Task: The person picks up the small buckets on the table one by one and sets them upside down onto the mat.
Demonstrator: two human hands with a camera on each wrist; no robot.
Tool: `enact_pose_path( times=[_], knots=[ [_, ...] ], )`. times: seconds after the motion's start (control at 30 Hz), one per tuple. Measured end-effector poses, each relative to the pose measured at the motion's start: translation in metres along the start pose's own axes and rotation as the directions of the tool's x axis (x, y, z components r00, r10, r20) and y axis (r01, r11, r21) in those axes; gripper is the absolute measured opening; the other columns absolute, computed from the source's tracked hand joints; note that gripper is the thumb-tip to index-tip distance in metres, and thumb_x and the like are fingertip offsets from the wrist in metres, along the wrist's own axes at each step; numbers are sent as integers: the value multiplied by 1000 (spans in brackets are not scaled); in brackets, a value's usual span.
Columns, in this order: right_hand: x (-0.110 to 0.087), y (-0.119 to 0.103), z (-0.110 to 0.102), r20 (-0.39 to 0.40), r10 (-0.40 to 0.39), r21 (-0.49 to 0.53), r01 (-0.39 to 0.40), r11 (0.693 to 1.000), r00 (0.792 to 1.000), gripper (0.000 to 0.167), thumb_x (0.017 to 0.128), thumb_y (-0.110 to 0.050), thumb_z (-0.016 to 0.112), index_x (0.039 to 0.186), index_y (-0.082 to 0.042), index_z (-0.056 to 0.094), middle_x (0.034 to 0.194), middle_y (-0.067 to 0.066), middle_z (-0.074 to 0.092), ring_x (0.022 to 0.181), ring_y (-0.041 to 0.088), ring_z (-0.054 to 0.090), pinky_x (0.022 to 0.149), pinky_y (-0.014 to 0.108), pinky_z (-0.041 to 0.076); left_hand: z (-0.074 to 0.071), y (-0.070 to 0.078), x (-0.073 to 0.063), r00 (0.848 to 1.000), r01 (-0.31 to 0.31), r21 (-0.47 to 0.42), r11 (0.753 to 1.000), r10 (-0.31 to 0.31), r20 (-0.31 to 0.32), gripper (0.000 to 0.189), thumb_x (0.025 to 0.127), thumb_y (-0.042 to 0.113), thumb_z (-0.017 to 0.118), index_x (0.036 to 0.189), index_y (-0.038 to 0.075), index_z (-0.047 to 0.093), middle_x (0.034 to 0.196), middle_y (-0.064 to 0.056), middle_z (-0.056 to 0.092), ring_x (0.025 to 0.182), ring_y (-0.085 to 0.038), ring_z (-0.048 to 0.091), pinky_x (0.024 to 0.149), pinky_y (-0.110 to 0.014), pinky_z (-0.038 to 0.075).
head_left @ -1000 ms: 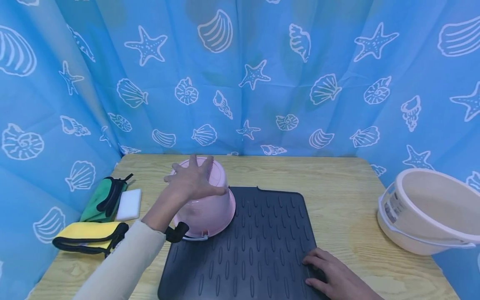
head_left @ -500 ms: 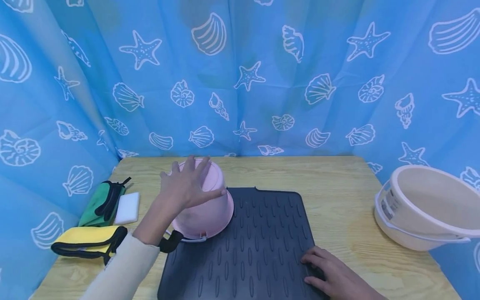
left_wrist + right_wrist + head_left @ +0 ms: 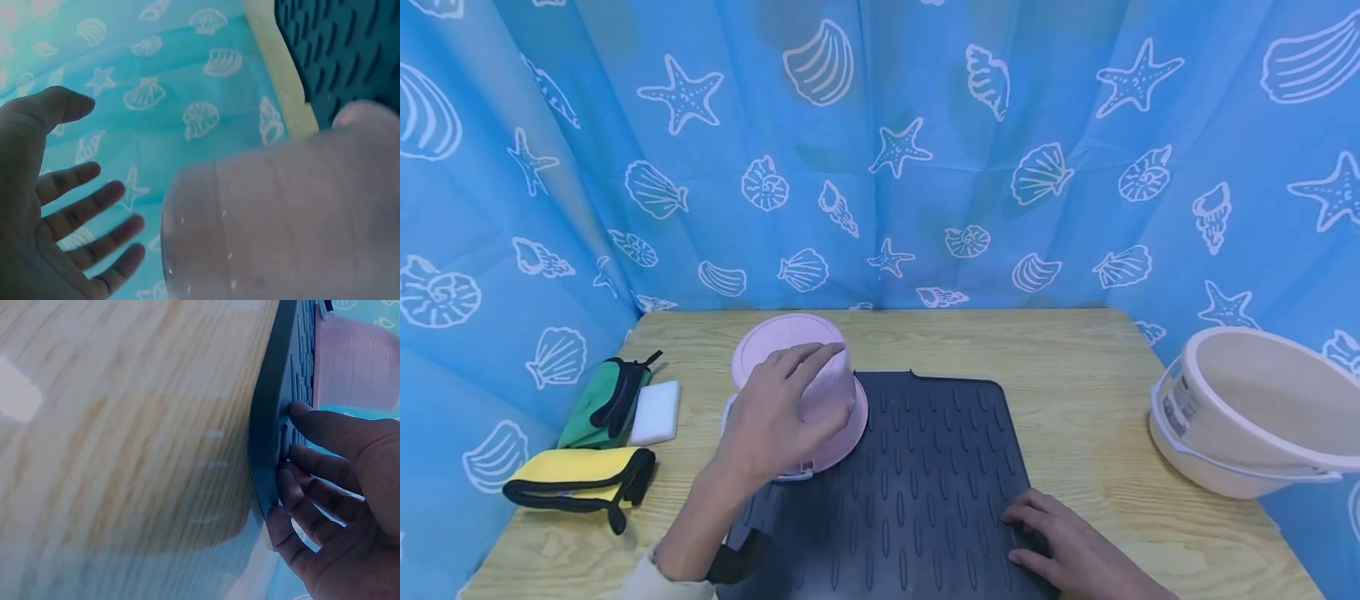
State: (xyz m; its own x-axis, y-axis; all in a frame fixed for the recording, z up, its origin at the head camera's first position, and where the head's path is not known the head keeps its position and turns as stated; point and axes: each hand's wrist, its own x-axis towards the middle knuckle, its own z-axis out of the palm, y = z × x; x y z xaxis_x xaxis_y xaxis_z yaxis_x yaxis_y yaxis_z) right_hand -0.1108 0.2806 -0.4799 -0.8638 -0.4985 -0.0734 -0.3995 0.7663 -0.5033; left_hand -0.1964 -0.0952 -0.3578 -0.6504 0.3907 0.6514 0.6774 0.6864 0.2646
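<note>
Upside down at the left of the dark ribbed mat [image 3: 917,467] stands a pink bucket [image 3: 775,335], its wire handle lowered near the rim. My left hand [image 3: 775,417] is held in front of its side, covering part of it in the head view. From the left wrist view, those fingers are apart from the bucket [image 3: 281,212], loosely spread, with nothing in them. My right hand [image 3: 1060,542] rests its fingertips and thumb on the mat's right edge, which the right wrist view confirms.
A beige bucket [image 3: 1187,425] sits upright at the table's right edge. On the left lie a folded green cloth [image 3: 587,412], a white sponge [image 3: 655,412] and a folded yellow cloth [image 3: 568,471]. A blue shell-patterned curtain [image 3: 880,167] hangs behind the wooden table [image 3: 1060,367].
My left hand has drawn back toward me from over the bucket's upturned base, its fingers closer together. The right hand stays on the mat's edge.
</note>
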Motion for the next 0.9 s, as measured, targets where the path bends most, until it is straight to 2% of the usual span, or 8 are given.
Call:
enact_pose_path(
  times=[0.23,0.4,0.6,0.7,0.9],
  knots=[
    [-1,0,1,-34,-15,-21,15,1000,999,32,92,-40,71,115,-18,68,115,-10,53,103,11,55,83,36,52,12,23,-19,1000,9,-142,990,-8,7,51,86,33,73,134,17,64,127,2,63,115,-18,58,93,-43,50],
    [-2,0,2,-47,-15,-25,14,1000,999,31,92,-38,72,115,-18,68,114,-10,53,102,10,54,83,35,52,27,33,-32,999,11,-203,979,-1,47,50,87,32,74,134,21,63,127,6,62,115,-15,57,94,-40,50],
    [-3,0,3,-40,-3,-19,3,1000,999,30,92,-40,71,115,-19,68,114,-10,53,103,12,55,84,36,52,48,42,-51,988,99,-245,965,-66,139,50,88,34,75,135,28,62,128,15,59,115,-5,54,93,-35,50],
    [-3,0,3,-32,1,-13,-1,1000,999,31,93,-40,71,115,-20,67,114,-10,53,103,11,55,83,36,52,58,44,-61,980,137,-269,953,-92,176,49,89,34,75,136,30,61,127,16,59,115,-5,55,93,-35,50],
    [-2,0,2,-32,-6,-15,5,1000,999,33,93,-43,69,116,-19,67,114,-10,53,102,10,54,82,35,52,75,44,-74,975,144,-321,936,-79,207,47,90,30,74,135,25,61,125,9,62,115,-9,57,94,-38,51]
  ],
)
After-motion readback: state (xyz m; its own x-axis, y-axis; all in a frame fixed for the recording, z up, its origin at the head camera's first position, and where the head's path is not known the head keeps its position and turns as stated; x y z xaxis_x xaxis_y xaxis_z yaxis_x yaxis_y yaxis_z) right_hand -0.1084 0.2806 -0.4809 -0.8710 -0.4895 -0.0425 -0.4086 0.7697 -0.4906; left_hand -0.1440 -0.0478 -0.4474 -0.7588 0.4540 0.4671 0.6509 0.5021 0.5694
